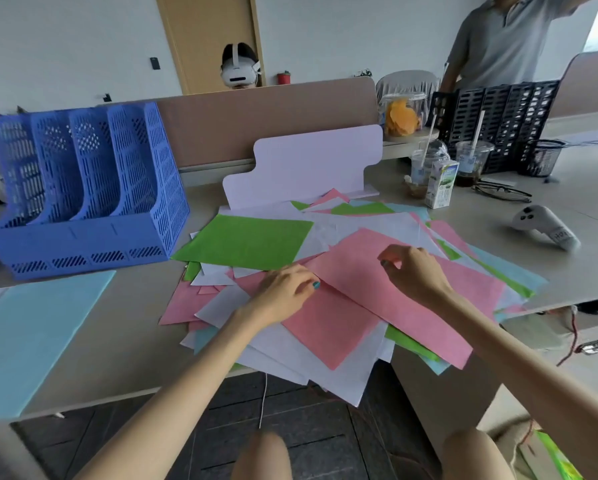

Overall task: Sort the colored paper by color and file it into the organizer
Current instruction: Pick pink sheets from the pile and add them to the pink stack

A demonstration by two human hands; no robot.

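Observation:
A loose heap of pink, green, white and light blue paper covers the middle of the desk. On top lies a large pink sheet, and a green sheet lies at the heap's left. My left hand rests on the pink sheet's left corner, fingers curled and pinching its edge. My right hand hovers with bent fingers over the same sheet's middle, fingertips touching it. The blue plastic organizer stands at the left, its slots holding no paper that I can see. A light blue sheet lies alone in front of it.
A white cardboard divider stands behind the heap. Drink cups, a milk carton, glasses, a white controller and a black organizer sit at the right. A person with a headset sits behind the partition; another stands at back right.

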